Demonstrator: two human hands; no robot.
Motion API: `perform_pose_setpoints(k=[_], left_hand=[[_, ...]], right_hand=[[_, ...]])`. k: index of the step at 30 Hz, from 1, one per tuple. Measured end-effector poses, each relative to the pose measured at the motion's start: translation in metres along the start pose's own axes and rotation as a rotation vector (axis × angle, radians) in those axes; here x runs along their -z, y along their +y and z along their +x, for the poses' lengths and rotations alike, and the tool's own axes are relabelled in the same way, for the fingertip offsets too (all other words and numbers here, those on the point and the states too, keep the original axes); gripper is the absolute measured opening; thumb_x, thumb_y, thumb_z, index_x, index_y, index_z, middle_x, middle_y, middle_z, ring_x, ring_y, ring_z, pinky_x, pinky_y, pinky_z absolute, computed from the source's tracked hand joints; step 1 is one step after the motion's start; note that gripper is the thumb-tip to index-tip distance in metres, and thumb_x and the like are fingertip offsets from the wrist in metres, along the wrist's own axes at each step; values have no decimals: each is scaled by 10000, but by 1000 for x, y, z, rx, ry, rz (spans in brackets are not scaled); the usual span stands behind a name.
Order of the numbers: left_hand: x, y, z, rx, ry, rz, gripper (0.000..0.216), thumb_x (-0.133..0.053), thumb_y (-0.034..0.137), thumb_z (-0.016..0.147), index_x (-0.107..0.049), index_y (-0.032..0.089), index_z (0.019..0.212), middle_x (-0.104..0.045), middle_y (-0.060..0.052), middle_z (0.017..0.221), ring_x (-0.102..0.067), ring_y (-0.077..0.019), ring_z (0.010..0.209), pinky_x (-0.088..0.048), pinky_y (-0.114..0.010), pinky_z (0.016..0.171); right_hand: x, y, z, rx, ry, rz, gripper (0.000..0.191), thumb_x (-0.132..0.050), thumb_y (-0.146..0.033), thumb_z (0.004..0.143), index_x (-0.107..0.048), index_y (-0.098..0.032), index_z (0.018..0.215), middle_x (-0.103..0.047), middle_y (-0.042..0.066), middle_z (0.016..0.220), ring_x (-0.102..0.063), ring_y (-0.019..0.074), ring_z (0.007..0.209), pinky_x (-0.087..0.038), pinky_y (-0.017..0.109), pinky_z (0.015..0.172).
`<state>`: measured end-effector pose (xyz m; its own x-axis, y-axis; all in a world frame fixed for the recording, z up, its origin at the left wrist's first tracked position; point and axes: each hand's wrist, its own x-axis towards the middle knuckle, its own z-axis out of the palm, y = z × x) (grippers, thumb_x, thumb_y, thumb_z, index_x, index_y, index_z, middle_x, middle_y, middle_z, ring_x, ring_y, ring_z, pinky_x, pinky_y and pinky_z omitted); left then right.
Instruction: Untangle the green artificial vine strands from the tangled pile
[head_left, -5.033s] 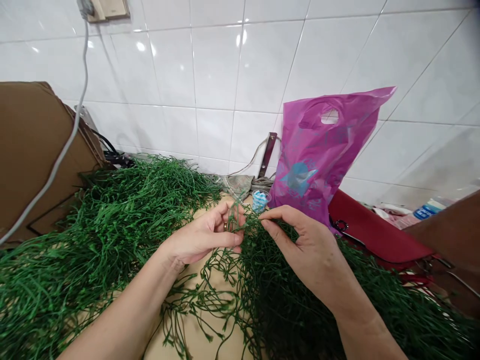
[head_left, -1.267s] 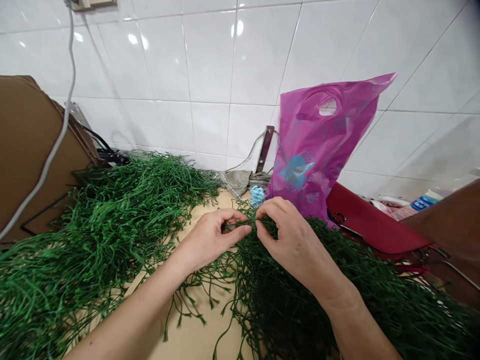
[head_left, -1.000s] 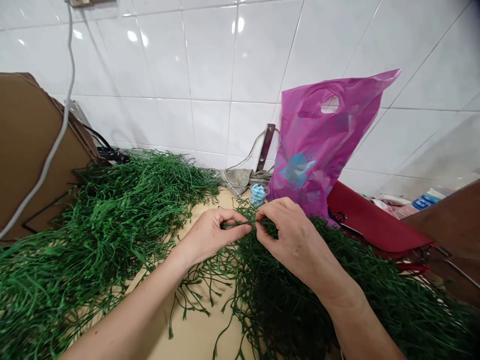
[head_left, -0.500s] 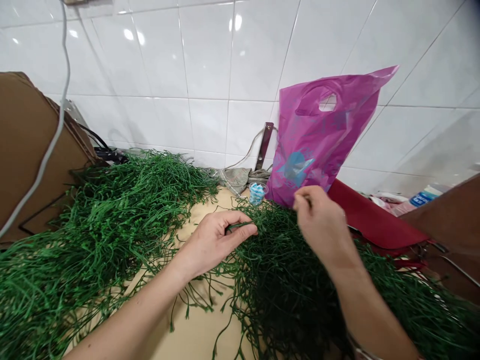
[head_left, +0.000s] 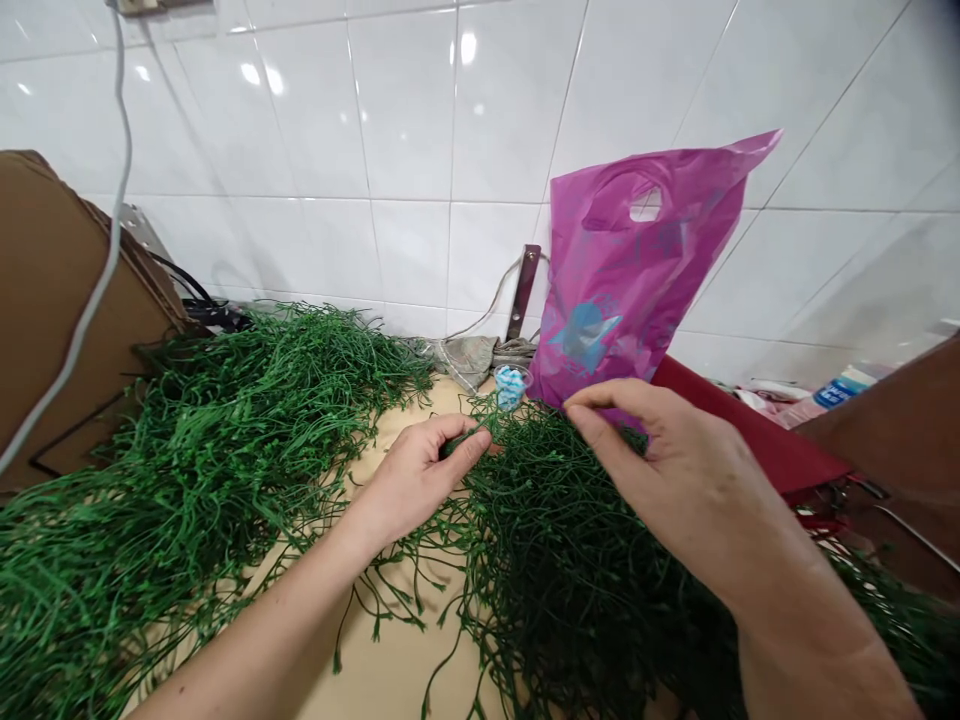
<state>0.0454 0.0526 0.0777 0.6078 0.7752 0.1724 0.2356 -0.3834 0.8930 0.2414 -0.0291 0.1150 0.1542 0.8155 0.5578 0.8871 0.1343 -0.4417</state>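
Note:
My left hand (head_left: 424, 470) is closed in a pinch on thin green stems (head_left: 457, 438), held above the tan surface. To its right, my right hand (head_left: 675, 480) has thumb and forefinger pressed together above a dark heap of green stems (head_left: 570, 560). Whatever lies between those right fingertips is too small to make out. A larger, brighter heap of the same knobby-tipped stems (head_left: 247, 420) spreads over the left side. Just beyond my hands stands a small clear cup with blue-and-white pieces (head_left: 511, 386).
A purple plastic bag (head_left: 637, 270) leans by the white tiled wall (head_left: 405, 100), behind my right hand. At the left are a cardboard box (head_left: 67, 300) and a hanging white cable (head_left: 112, 240). A red bag or case (head_left: 780, 445) lies at the right.
My right hand has come nearer and turned, its fingertips now pointing left in a pinch. My left hand stays almost in place, its fingers still pinched. The view has shifted slightly.

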Motion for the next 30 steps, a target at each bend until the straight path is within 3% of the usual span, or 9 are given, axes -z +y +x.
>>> perform_pose_setpoints(k=[4,7,10,14,18,22,26,30], left_hand=[[-2,-2,-1,-2,-21,-12,286,-487,374,947,-591,168,778,-471,30,709,-427,-131,700,-354,-238,653],[-2,-5,1,5,-21,-2,274,-501,366,941,-629,157,818,-508,21,724,-452,-134,713,-368,-244,673],[0,-7,2,1,36,5,225,-547,359,920,-649,165,968,-547,18,765,-477,-138,725,-380,-251,691],[4,-5,2,-23,48,13,204,-538,343,926,-648,178,974,-600,3,829,-516,-147,769,-396,-260,723],[7,-1,0,-26,10,21,211,-545,359,925,-672,190,920,-627,-10,873,-546,-169,866,-405,-260,746],[6,-1,0,-23,-13,-3,225,-548,378,924,-673,191,925,-619,-9,866,-547,-171,871,-410,-257,737],[0,-2,-1,-24,-9,-3,239,-536,380,933,-674,185,915,-643,-18,902,-564,-177,892,-413,-262,756],[2,-1,-2,-18,29,16,240,-537,382,934,-679,189,914,-646,-10,890,-560,-168,866,-404,-264,770]], right_hand=[[-22,-7,-1,0,-181,195,197,-626,-317,883,-704,-248,1050,-746,28,1066,-665,227,1016,-488,382,927],[-35,-7,0,6,-240,283,127,-603,-254,889,-702,-231,966,-748,14,1005,-671,196,959,-492,348,902],[-41,-8,1,59,-199,264,102,-571,-199,884,-669,-220,866,-732,12,928,-661,185,890,-487,325,843],[-41,-5,3,137,-71,176,100,-569,-124,822,-622,-208,818,-715,22,908,-644,193,873,-468,301,769],[-32,5,6,73,-196,261,89,-584,-148,838,-601,-224,795,-667,-36,781,-613,145,750,-444,249,680],[-26,9,7,57,-270,316,96,-562,-182,882,-622,-229,822,-658,-43,773,-599,132,753,-447,232,699],[-38,7,8,-5,-172,290,81,-571,-232,875,-605,-221,802,-649,-27,727,-593,144,702,-441,251,652],[-46,27,13,-165,-12,459,127,-535,-333,893,-592,-231,844,-694,20,808,-653,178,771,-498,299,722]])
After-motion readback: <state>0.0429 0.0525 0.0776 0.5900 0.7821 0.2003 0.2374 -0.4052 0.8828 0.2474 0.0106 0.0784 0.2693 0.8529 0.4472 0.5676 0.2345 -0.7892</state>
